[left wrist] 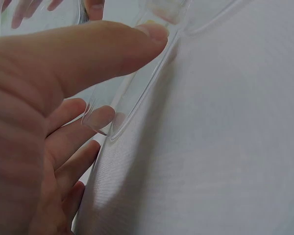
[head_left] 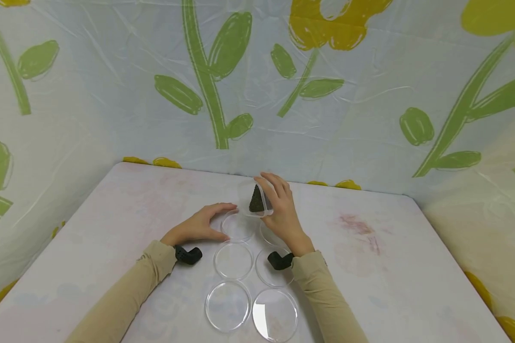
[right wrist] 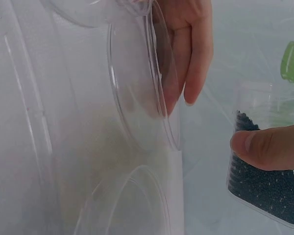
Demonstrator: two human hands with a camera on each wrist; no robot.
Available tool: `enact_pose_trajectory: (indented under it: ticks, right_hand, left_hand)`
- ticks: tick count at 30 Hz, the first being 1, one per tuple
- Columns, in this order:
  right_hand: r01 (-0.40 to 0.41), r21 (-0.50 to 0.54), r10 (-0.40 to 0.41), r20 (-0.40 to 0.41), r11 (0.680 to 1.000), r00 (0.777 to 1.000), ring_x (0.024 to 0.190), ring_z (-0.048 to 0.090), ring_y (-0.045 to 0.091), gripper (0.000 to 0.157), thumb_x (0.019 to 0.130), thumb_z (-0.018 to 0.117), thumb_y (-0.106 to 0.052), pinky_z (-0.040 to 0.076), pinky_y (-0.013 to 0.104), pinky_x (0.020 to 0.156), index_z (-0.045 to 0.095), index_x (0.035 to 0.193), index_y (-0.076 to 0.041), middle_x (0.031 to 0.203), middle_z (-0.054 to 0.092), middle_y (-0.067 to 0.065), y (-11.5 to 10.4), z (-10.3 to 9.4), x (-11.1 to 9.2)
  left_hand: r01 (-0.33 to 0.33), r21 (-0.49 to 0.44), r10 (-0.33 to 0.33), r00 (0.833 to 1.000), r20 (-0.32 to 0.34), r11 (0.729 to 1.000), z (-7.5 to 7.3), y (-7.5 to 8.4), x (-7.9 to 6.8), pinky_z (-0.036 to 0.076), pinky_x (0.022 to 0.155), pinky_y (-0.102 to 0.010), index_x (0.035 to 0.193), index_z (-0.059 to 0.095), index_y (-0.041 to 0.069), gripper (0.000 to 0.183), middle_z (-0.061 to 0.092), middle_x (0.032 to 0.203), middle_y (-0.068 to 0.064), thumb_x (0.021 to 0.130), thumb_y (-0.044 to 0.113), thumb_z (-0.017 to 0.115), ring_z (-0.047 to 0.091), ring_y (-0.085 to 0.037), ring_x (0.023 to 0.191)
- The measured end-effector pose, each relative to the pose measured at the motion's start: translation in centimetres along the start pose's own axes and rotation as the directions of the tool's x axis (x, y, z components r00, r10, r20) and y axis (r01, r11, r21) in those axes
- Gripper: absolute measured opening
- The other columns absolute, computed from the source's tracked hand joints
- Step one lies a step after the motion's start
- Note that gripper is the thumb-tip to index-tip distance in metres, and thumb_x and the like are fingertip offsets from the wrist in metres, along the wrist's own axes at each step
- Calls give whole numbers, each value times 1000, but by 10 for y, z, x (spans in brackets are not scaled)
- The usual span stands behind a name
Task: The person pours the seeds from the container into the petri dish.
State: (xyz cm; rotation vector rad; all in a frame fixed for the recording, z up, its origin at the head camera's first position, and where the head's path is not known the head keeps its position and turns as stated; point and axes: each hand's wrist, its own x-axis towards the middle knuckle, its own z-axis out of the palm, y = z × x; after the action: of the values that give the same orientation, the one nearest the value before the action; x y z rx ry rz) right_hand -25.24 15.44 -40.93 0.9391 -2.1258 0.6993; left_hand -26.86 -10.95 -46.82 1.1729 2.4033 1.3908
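My left hand (head_left: 197,225) spans the far left clear petri dish (head_left: 237,226), with its thumb and fingers at opposite sides of the rim. In the left wrist view, the thumb lies along the near edge and a fingertip shows against the clear wall. Just above and right of that dish, my right hand (head_left: 284,216) grips a clear plastic container (right wrist: 279,215) from its side. Small black grains (head_left: 256,200) lie heaped in the tilted container, sloping to one side. The right thumb presses on the container's wall in the right wrist view.
Several more clear round dishes stand in two columns towards me, among them a middle left one (head_left: 233,260), a near left one (head_left: 228,306) and a near right one (head_left: 279,315). A pale cloth covers the table (head_left: 369,286), and a flower-patterned sheet (head_left: 360,119) hangs behind.
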Motion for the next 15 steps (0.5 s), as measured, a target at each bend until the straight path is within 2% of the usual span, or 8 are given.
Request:
enact_pose_trajectory:
  ticks: [6, 15]
  right_hand:
    - [-1, -20, 2, 31, 1000, 1000, 137, 37, 34, 97, 57, 77, 20, 33, 52, 108, 47, 143, -14, 148, 44, 12, -1, 1, -1]
    - [-5, -31, 7, 51, 999, 999, 137, 36, 33, 100, 54, 78, 19, 31, 53, 110, 48, 142, -15, 148, 43, 12, -2, 2, -3]
  left_hand:
    - [-13, 1, 13, 1000, -3, 1000, 0, 0, 0, 27, 114, -49, 147, 46, 9, 82, 55, 143, -5, 77, 26, 86, 38, -23, 140]
    - [-1, -5, 0, 1000, -10, 1000, 1, 2, 1, 26, 115, -50, 146, 47, 7, 82, 56, 142, -6, 76, 20, 88, 38, -26, 140]
